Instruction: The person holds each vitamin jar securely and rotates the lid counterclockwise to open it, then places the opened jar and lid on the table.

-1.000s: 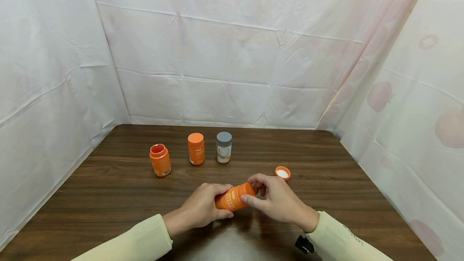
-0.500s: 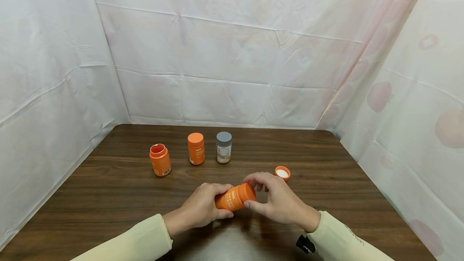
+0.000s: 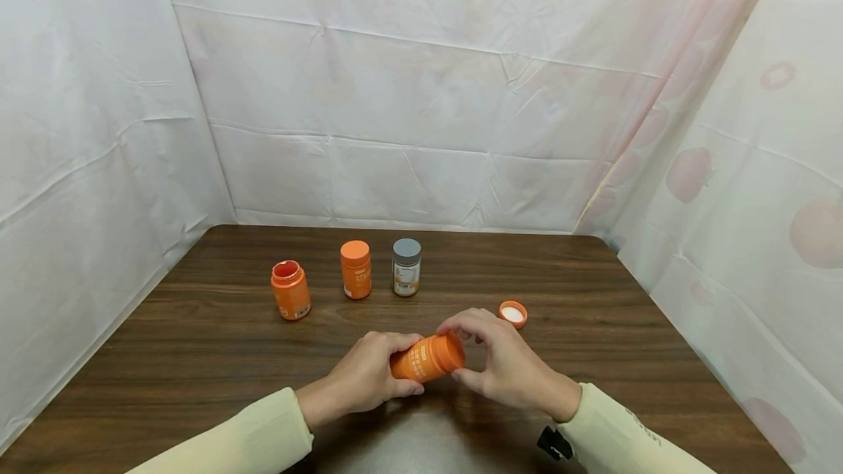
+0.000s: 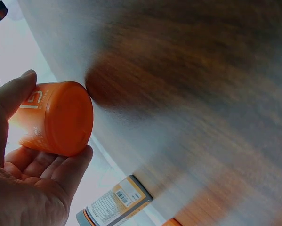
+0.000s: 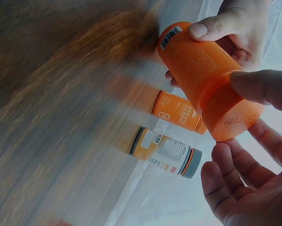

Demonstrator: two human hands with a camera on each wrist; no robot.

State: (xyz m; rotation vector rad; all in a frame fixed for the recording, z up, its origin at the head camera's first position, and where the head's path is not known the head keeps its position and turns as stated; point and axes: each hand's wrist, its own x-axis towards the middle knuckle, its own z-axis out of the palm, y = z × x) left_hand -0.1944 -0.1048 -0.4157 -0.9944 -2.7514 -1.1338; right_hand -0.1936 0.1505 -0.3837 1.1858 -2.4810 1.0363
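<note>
My left hand (image 3: 369, 373) grips an orange pill bottle (image 3: 415, 362) round its body, tilted on its side with the capped end toward the right. My right hand (image 3: 503, 360) is at the bottle's orange screw cap (image 3: 451, 352). In the right wrist view the thumb (image 5: 263, 87) lies on one side of the cap and fingertips meet its other side, pinching it. The left wrist view shows the bottle's base (image 4: 72, 118) near the dark tabletop. Just beyond the right hand lies a loose orange lid (image 3: 513, 314), its white inside facing up.
Farther back on the brown wooden table (image 3: 197, 357) stand an uncapped orange bottle (image 3: 291, 292), a capped orange bottle (image 3: 356, 271) and a grey-capped bottle (image 3: 406, 269). White curtains (image 3: 408, 93) enclose the back and sides.
My right fingertips have slid left over the top of the cap, and the thumb has shifted down and right round it. The left hand and the bottle have stayed in place.
</note>
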